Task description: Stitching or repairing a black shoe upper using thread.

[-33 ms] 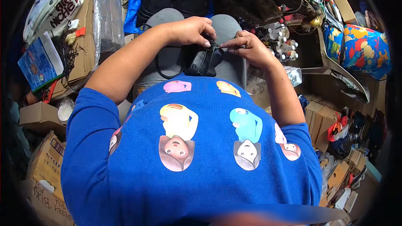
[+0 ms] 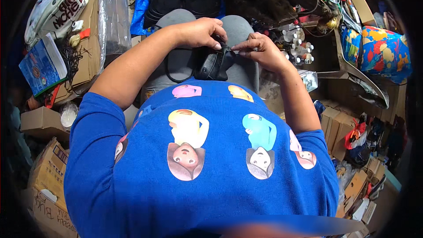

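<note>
On my lap, between grey-clad knees, lies a black leather-like item point(image 2: 210, 66) with a stitched seam; its exact kind is unclear. A thin black strap or cord point(image 2: 169, 71) loops out to its left. My left hand point(image 2: 203, 33) is closed, with thumb and fingers pinching the item's upper edge. Opposite it, my right hand point(image 2: 261, 49) has thumb and index finger pressed together at the item's upper right corner. A tiny shiny bit shows at those fingertips, too small to name. My other fingers curl inward.
Past my knees, black padded pieces point(image 2: 184, 3) lie on a blue plastic sheet point(image 2: 139, 17). Several small capped bottles point(image 2: 302, 48) stand at the right, near a paint-splash-patterned bundle point(image 2: 385, 53). Cardboard boxes point(image 2: 44, 121) and a blue booklet point(image 2: 44, 66) crowd the left.
</note>
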### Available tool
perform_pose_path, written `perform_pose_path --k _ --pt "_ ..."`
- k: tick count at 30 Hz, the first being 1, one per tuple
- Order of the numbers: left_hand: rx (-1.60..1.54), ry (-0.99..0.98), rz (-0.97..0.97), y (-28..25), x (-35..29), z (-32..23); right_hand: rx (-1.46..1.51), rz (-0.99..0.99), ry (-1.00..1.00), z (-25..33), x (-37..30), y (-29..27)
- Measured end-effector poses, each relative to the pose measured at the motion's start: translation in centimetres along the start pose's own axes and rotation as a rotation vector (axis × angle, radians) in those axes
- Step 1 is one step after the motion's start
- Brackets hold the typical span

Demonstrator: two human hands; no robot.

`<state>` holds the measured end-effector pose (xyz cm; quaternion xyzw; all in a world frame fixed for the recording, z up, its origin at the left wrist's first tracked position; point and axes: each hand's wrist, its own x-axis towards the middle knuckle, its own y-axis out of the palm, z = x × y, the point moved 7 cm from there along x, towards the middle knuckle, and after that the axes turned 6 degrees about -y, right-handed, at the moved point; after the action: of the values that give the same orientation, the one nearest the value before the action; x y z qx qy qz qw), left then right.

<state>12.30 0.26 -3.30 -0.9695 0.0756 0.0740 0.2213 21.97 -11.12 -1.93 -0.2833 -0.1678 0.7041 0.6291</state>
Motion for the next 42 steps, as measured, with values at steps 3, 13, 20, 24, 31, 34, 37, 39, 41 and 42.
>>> perform_pose_path --k 3,13,20,24,31,34,37,39,41,42 --pt "-0.054 -0.066 -0.002 0.0 0.0 0.7 -0.018 -0.140 -0.084 0.6 0.2 0.1" --pt "-0.104 -0.046 -0.002 -0.1 0.9 1.3 0.092 -0.234 -0.024 1.0 1.1 0.6" --pt "-0.065 -0.027 -0.299 -1.1 -2.5 -0.1 -0.205 -0.362 -0.105 2.5 -1.6 1.7" --pt "-0.089 -0.182 -0.389 -0.2 -5.3 -0.1 -0.338 -0.436 -0.149 3.2 -3.2 3.1" --pt "0.151 -0.031 -0.606 -0.6 -6.5 -2.5 -0.258 -0.210 -0.045 1.0 -1.8 1.3" --pt "0.148 -0.117 -0.610 -0.8 -6.7 -2.2 -0.159 -0.182 -0.026 0.6 -1.0 0.7" --pt "0.150 -0.146 -0.583 -0.6 -6.8 -2.2 -0.089 -0.171 0.002 0.2 -0.4 0.9" --pt "0.157 -0.146 -0.578 -0.6 -6.7 -2.3 -0.054 -0.176 0.010 0.0 -0.2 0.9" --pt "0.197 -0.108 -0.588 -0.7 -6.6 -2.6 -0.038 -0.181 -0.027 0.0 -0.1 1.0" --pt "0.236 -0.071 -0.599 -0.8 -6.7 -3.0 -0.036 -0.182 -0.043 0.0 -0.1 1.0"
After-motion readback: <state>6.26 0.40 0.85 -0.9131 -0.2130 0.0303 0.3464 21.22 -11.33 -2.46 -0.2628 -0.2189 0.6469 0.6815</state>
